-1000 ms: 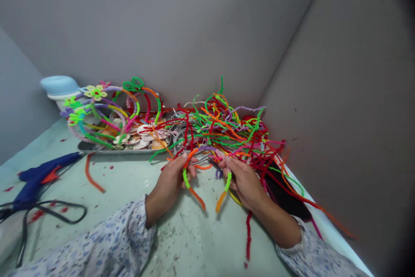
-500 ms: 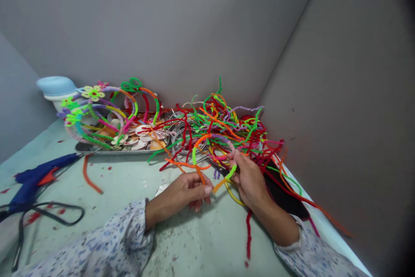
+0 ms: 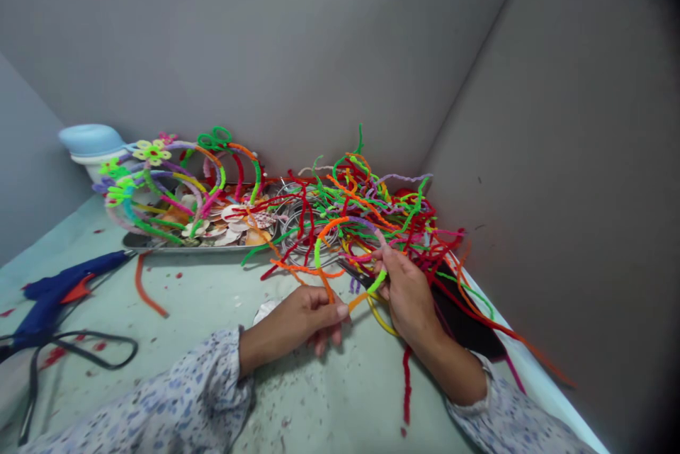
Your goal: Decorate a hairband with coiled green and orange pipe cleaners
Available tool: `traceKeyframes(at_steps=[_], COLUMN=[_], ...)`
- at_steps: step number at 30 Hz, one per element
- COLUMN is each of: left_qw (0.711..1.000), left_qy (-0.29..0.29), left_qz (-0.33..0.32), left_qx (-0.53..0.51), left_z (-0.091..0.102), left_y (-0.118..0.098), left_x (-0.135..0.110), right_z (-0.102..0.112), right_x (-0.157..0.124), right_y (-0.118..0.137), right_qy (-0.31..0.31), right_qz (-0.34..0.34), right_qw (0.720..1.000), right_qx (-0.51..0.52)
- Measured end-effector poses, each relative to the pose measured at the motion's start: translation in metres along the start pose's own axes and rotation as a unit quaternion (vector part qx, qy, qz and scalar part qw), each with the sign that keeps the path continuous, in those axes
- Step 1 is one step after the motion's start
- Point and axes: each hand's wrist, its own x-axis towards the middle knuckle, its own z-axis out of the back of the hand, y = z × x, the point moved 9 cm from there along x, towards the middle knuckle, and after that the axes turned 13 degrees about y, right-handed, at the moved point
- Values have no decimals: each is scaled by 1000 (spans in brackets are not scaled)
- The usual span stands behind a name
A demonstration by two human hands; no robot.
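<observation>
Single head-worn view looked forward and down, close over the counter [image 3: 202,298], probably toward a walled corner.

You find no writing to read here: no label, brand, number or sign shows on the blue glue gun [image 3: 58,291], the metal tray [image 3: 159,247], the lidded tub [image 3: 90,141] or the pipe cleaners [image 3: 372,206].

A big grey back wall [image 3: 255,36] meets a grey side wall [image 3: 563,156] in a corner on the right. A smaller blue-grey wall [image 3: 32,163] stands on the left. The table top [image 3: 212,298] is pale green, with little red spots [image 3: 179,275] and dark crumbs [image 3: 281,397] on it. The light is soft and even.
</observation>
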Motion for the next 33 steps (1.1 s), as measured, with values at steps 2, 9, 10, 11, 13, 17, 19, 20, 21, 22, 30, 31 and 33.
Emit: traceKeyframes(at_steps=[2, 9, 10, 11, 13, 17, 19, 20, 21, 22, 30, 31, 33], left_qw=[1000, 1000, 999, 999, 999, 998, 998, 998, 999, 999, 999, 999, 998], left_qy=[-11, -26, -27, -28, -32, -28, -24, -21, -20, -18, 21, 26, 36], left_qz=[-4, -5, -7, -8, -7, -14, -20, -20, -21, -20, -9, -6, -5], left_qx=[1, 14, 19, 26, 38, 47, 48, 47, 46, 44, 46, 47, 45], left_z=[1, 2, 2, 1, 1, -3, -4, -4, -4, -4, -9, -10, -11], left_y=[1, 6, 5, 4, 2, -4, -5, -4, -3, -1, 2, 2, 2], left_x=[1, 4, 4, 3, 2, -1, -1, -1, -1, -1, 1, 0, 0], right_z=[0, -1, -1, -1, -2, -2, -2, -2, -2, -1, -3, -3, -4], right_x=[0, 1, 1, 1, 1, 1, 1, 1, 1, 0, -3, -3, -4], right_y=[0, -3, -3, -3, -3, -2, -2, -2, -2, -2, 4, 5, 7], right_qy=[2, 12, 13, 14, 16, 20, 19, 17, 14, 10, 9, 9, 13], right_qz=[2, -5, -7, -8, -7, -2, -4, -5, -5, -4, -6, -5, -2], right_qw=[1000, 1000, 1000, 1000, 1000, 1000, 1000, 1000, 1000, 1000, 999, 998, 998], right_qx=[-3, -9, -12, -14, -13, -7, -9, -12, -15, -19, -48, -54, -60])
